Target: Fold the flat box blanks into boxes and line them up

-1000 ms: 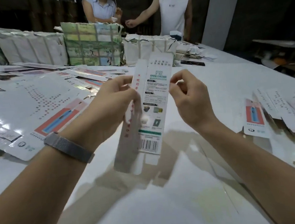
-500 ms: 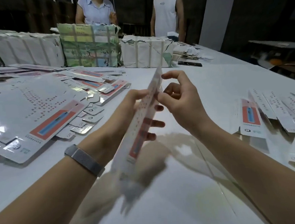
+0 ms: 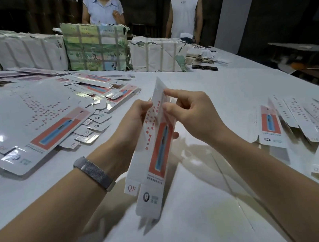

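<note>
While held slantwise above the white table (image 3: 219, 97), box blank (image 3: 157, 140) half-opened into a sleeve; gripped along its left edge by left hand (image 3: 134, 121), fingers wrapped behind; pinched near the top by right hand (image 3: 190, 112), thumb and forefinger; far flap blurred, perhaps untucked; could crease or collapse flat if squeezed unevenly; folded boxes (image 3: 296, 121) lined up at right

Blank: the long white-and-red card box blank (image 3: 157, 145) is turning its red front panel upward, above the white table (image 3: 228, 88).
Right hand: the right hand (image 3: 190, 112) is now pinching its top edge.
</note>
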A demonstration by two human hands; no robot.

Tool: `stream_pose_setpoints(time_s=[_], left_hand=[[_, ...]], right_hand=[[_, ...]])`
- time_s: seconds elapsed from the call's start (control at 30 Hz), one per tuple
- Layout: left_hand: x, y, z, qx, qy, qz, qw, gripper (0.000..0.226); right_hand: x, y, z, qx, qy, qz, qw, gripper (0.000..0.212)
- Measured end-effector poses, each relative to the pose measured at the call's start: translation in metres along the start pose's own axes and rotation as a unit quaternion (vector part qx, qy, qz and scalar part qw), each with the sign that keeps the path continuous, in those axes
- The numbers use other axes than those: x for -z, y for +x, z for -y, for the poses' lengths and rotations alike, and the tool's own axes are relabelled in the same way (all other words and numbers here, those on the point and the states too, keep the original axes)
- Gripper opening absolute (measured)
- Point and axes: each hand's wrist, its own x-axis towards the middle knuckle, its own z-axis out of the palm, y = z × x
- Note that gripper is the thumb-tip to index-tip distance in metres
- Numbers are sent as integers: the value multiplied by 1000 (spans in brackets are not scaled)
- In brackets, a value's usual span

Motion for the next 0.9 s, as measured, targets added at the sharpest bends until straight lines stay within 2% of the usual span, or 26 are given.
stream_pose_setpoints(time_s=[0.13, 0.23, 0.37, 0.47, 0.67, 0.77, 0.9], left_hand=[[3, 2, 4, 5, 3, -13, 1000, 46], [1, 2, 2, -2, 8, -6, 1000, 47], [-2, -1, 3, -20, 27, 10, 999, 47], [-4, -6, 5, 7, 21, 31, 999, 43], [-4, -8, 2, 7, 45, 37, 998, 48], [-5, -8, 3, 0, 55, 39, 998, 46], [-3, -8, 1, 3, 54, 59, 997, 50]], right_hand=[[0, 0, 2, -69, 106, 28, 992, 10], [-1, 0, 3, -93, 142, 38, 985, 6], [6, 4, 1, -100, 157, 23, 982, 24], [6, 2, 0, -113, 163, 33, 980, 27], [10, 3, 1, -126, 162, 20, 979, 10], [16, 4, 2, -152, 168, 47, 973, 20], [30, 9, 5, -182, 151, 127, 963, 26]])
